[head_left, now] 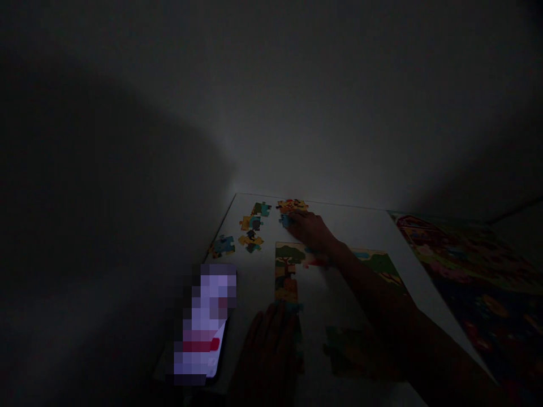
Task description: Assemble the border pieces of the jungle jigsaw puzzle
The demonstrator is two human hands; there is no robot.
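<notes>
The scene is very dark. A white board (365, 226) carries a partly joined jigsaw (288, 271) with a tree and green ground. My right hand (311, 229) reaches across it to the far edge, fingers on loose pieces (292, 207) there; whether it grips one I cannot tell. My left hand (271, 342) lies flat at the puzzle's near left edge, fingers resting on the joined strip. More loose pieces (251, 232) are scattered at the board's far left corner.
A lit phone (203, 322) lies at the board's near left edge. A colourful puzzle box lid or picture (475, 265) lies to the right. A plain wall rises behind the board. Everything else is in shadow.
</notes>
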